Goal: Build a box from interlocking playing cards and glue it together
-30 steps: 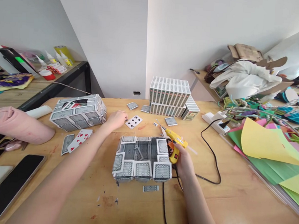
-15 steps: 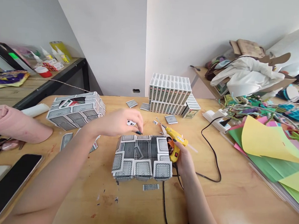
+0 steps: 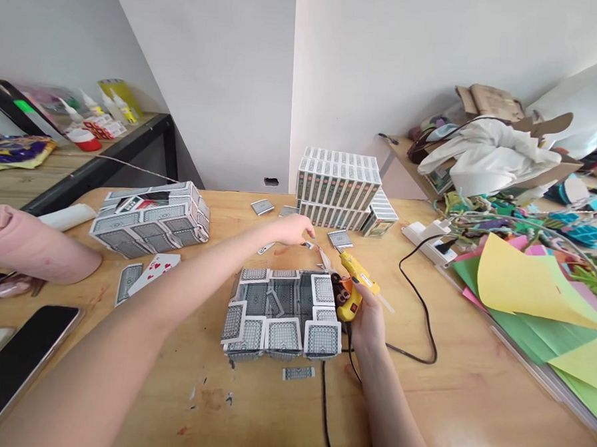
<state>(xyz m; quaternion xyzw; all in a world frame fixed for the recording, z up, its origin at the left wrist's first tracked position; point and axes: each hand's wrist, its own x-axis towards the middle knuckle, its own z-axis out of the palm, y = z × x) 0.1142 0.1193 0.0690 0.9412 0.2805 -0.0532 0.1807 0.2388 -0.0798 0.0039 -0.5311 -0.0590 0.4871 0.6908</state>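
Observation:
My right hand [image 3: 371, 317] is wrapped round the handle of a yellow glue gun [image 3: 348, 307], its nozzle end pointing up and away. Scissors [image 3: 324, 257] lie partly hidden beside the gun. Beyond the box, my left hand [image 3: 294, 230] reaches across with its fingertips pinched close to the scissor tips; what they hold, if anything, is too small to make out. Between my arms sits an open-topped box covered in playing cards [image 3: 285, 335], with an upright strip inside. A cut card strip [image 3: 298, 373] lies in front of it.
A second card-covered box [image 3: 151, 219] stands at the left, near a pink roll [image 3: 37, 246] and a phone [image 3: 23, 369]. Stacked card packs [image 3: 338, 182] stand at the back. The black cord [image 3: 426, 323] loops right, near a power strip [image 3: 430, 240] and coloured paper [image 3: 535, 282].
My left hand has moved right and away, from above the box's back edge to the scissor tips. The glue gun has tilted slightly in my right hand. Red-heart cards now show beside my left arm.

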